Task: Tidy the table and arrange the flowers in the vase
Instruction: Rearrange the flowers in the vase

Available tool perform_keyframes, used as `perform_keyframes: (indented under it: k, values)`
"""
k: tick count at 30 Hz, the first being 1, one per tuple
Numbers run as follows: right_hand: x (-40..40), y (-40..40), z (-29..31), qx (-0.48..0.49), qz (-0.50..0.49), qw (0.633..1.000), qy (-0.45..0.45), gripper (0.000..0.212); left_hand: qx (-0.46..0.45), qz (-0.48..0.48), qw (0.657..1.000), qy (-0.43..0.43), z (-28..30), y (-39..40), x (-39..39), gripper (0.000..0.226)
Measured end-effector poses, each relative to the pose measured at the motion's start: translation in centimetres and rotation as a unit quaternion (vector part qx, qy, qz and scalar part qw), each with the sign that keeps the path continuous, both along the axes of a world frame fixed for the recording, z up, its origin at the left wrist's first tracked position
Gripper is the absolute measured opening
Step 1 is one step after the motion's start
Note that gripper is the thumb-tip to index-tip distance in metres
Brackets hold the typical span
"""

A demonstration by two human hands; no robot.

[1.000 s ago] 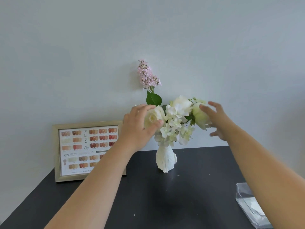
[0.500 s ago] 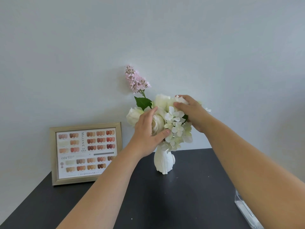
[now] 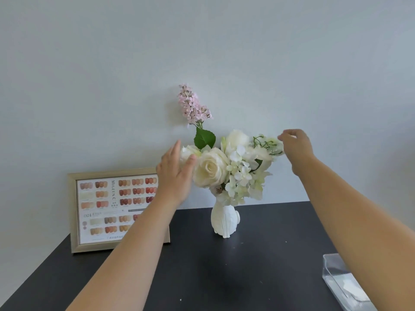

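From the head camera we see a white vase standing upright on the dark table, near its back edge and close to the wall. It holds a full bunch of flowers: large cream roses to the left and centre, small white blossoms lower right, and one tall pink sprig rising above a green leaf.

Our left hand is at the left side of the bunch, fingers straight and together, the thumb touching the outer rose; it grasps nothing. Our right hand is raised at the right side of the bunch, fingertips curled together beside the thin green stems there; we cannot tell whether they actually pinch a stem or petal.

A framed colour chart leans against the wall left of the vase, partly hidden by our left forearm. A clear plastic box lies at the right front of the table, partly covered by our right forearm.

The table is matt black; the wall is plain pale grey
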State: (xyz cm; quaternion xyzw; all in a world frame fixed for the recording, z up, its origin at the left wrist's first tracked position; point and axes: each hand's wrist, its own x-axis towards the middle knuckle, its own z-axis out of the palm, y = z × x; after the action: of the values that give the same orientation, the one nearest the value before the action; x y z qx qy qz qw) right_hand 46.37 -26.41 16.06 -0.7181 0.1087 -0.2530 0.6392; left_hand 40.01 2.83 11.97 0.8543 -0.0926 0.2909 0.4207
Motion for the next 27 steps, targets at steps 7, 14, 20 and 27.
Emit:
perform_keyframes:
  k: [7,14,20,27]
  values:
    - [2.0,-0.7,-2.8,0.118,0.154,0.967,0.165,0.067,-0.099,-0.069,0.991,0.064,-0.8,0.6,0.9,0.029]
    - [3.1,1.1,-0.4,0.068,0.219,0.973,0.033,0.019,-0.058,-0.097,0.993,0.043,-0.7,0.4,1.5,0.05]
    - [3.5,2.5,1.9,-0.019,0.257,0.966,-0.021,0.048,-0.023,-0.136,0.989,0.047,0.1,0.0,1.8,0.064]
    - [3.8,2.6,1.3,-0.157,0.223,0.962,0.03,0.024,0.045,-0.131,0.989,0.054,0.8,0.1,1.5,0.081]
